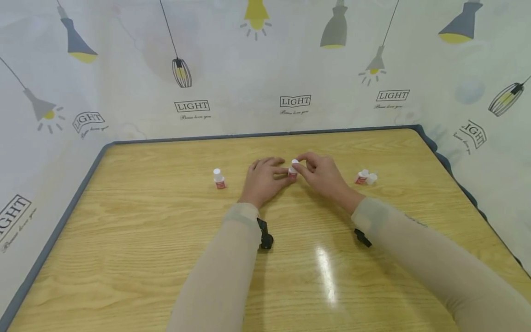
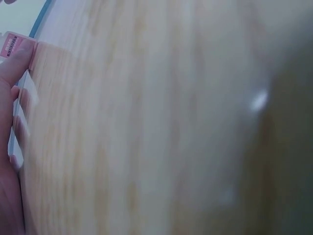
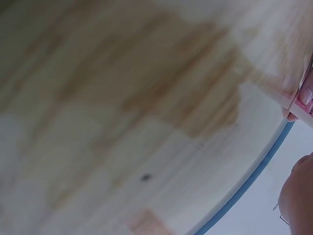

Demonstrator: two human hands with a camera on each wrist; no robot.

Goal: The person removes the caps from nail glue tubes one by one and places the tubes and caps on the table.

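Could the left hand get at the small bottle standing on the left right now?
Probably yes: nothing shows between the left hand and the left bottle beside it. But that hand holds the middle bottle, so it would likely need to let go first.

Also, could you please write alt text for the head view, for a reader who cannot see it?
A person's left hand holds a small bottle at a wooden table while the right hand pinches its white top. A similar bottle stands to the left, and a third bottle to the right with a small white piece beside it.
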